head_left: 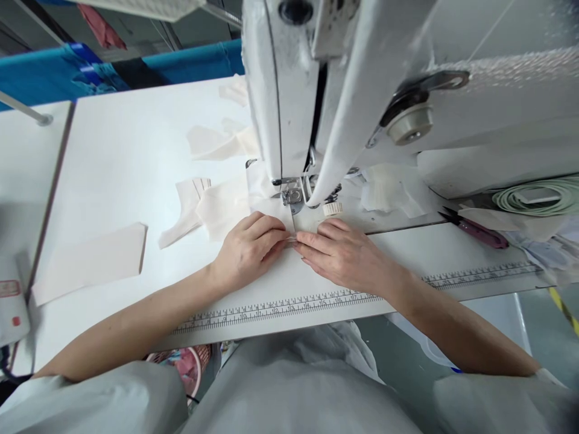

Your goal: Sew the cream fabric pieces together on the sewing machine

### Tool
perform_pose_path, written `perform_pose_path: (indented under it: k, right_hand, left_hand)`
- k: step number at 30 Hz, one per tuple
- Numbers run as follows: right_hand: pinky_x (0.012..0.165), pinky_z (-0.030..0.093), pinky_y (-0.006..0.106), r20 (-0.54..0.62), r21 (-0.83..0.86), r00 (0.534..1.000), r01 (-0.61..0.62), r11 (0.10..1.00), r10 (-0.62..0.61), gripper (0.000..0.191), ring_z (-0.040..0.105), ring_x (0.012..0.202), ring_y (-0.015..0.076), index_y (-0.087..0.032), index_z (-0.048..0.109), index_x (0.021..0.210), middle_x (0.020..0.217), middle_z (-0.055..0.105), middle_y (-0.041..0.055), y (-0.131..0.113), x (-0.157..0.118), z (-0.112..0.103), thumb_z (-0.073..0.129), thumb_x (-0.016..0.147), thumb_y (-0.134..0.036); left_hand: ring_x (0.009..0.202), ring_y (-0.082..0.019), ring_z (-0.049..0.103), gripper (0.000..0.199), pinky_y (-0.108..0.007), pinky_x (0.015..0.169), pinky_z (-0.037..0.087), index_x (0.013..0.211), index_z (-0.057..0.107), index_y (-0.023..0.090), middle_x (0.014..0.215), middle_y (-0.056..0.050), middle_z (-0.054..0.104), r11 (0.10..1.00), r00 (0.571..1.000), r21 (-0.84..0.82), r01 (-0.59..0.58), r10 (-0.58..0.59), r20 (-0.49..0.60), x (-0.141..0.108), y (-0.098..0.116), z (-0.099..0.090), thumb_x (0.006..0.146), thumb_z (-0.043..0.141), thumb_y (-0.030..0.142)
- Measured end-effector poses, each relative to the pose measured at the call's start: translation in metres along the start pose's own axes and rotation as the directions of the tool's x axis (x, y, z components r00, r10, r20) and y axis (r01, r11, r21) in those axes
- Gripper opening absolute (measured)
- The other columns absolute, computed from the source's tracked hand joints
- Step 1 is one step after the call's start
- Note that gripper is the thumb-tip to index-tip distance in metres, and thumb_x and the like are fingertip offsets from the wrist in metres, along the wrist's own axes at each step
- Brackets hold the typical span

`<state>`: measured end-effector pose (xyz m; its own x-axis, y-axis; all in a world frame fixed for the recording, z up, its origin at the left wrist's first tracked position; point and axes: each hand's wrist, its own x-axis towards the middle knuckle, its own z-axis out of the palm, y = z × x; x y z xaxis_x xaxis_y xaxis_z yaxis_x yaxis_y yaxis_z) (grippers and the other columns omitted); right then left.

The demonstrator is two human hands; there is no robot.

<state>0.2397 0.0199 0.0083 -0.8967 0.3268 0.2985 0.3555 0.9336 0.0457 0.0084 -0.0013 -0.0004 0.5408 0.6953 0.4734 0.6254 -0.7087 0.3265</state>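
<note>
White fabric [271,209] lies at the presser foot [292,196] of a white sewing machine [296,90]. Just in front of the foot, my left hand [253,247] pinches the near edge of this fabric between thumb and fingers. My right hand [339,250] is close beside it, fingertips together on the same edge. The fingertips of both hands almost meet. Pale cut pieces [221,208] spread out to the left of the fabric, partly behind my left hand.
A long pale piece [90,262] lies at the left. Snips [479,232] and a coil of green cord [534,196] are at the right. A printed ruler [289,307] follows the front edge. Below stands a pink basket [199,361].
</note>
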Motion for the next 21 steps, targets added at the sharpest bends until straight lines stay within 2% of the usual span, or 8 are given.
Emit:
perform_pose_path:
  k: [10,21]
  right_hand:
    - [0.079,0.040,0.036,-0.006,0.001,1.000,-0.004,1.000,0.004,0.021,0.047,0.082,0.0173,-0.017,0.070,0.107,0.111,0.070,0.0045,-0.0011,-0.0008,-0.0004,0.051,0.097,-0.017]
    - [0.078,0.041,0.036,-0.018,-0.005,1.000,0.000,1.000,0.000,0.020,0.048,0.081,0.0167,-0.017,0.070,0.104,0.107,0.070,0.0050,-0.0017,-0.0004,-0.0011,0.052,0.096,-0.014]
  left_hand:
    - [0.082,-0.018,0.063,0.010,-0.032,0.067,0.051,0.101,0.064,0.016,0.096,-0.007,0.071,0.978,0.995,0.182,-0.104,0.102,0.020,-0.0023,0.0018,-0.0009,0.095,0.056,0.016]
    - [0.088,-0.019,0.064,0.016,-0.033,0.070,0.051,0.107,0.064,0.017,0.100,-0.007,0.071,0.978,0.993,0.178,-0.112,0.106,0.043,-0.0022,0.0025,-0.0019,0.096,0.053,0.015]
